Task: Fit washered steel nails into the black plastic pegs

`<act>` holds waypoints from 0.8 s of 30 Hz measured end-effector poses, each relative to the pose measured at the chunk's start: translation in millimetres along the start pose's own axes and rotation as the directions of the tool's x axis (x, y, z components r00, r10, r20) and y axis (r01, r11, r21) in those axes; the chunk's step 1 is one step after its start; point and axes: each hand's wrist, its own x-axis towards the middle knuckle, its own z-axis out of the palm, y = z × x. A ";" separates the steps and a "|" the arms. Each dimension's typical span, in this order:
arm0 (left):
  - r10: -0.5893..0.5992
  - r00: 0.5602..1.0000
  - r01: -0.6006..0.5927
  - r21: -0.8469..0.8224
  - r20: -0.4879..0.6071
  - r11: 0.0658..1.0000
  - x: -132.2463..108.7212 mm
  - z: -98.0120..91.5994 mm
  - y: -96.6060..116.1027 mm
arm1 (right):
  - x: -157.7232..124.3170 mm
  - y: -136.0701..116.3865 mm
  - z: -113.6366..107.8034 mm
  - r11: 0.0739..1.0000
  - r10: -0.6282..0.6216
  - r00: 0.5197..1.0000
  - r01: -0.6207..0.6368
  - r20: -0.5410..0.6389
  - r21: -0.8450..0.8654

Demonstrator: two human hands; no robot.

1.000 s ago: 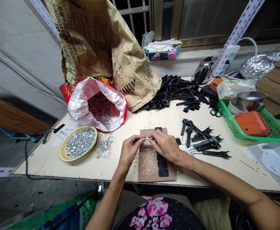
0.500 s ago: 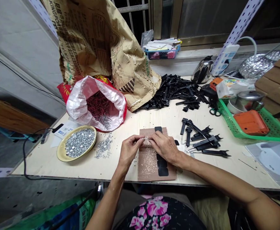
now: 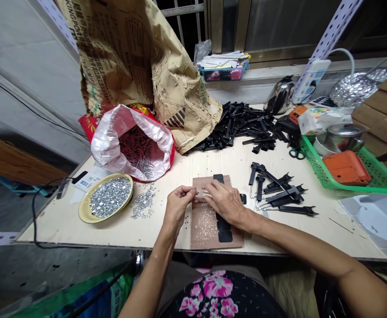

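Note:
My left hand (image 3: 177,207) and my right hand (image 3: 225,202) meet over a brown pad (image 3: 210,223) at the table's front edge. Both pinch the ends of a thin metal pin (image 3: 200,192) held level between them. The right hand partly covers a row of black plastic pieces (image 3: 225,232) on the pad. A yellow dish of small silver nuts (image 3: 106,203) sits left of my left hand, with loose nuts (image 3: 143,204) spilled beside it. A red and white bag of nails (image 3: 134,145) lies open behind the dish.
A large brown paper sack (image 3: 137,62) stands at the back with a heap of black plastic parts (image 3: 243,128) beside it. Several assembled black parts (image 3: 279,194) lie right of the pad. A green basket (image 3: 355,170) holds an orange box and a steel pot. A black cable (image 3: 44,198) crosses the left edge.
Both hands have stayed pinched on the pin over the pad, shifting only slightly. The view has drifted a little.

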 end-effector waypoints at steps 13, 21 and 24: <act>0.015 0.993 -0.025 0.081 0.120 0.996 -1.8 -3.4 6.5 | -4.1 10.4 10.0 0.989 -0.119 0.972 0.099 -0.201 -0.111; 0.002 0.984 -0.031 0.160 0.178 0.987 -0.1 -6.6 7.9 | -3.4 12.6 -2.0 0.982 -0.011 0.999 0.005 0.032 0.187; -0.059 0.973 0.023 0.160 0.224 0.987 0.5 -7.3 7.5 | -4.5 15.5 -5.7 0.977 -0.035 0.998 0.022 0.058 0.212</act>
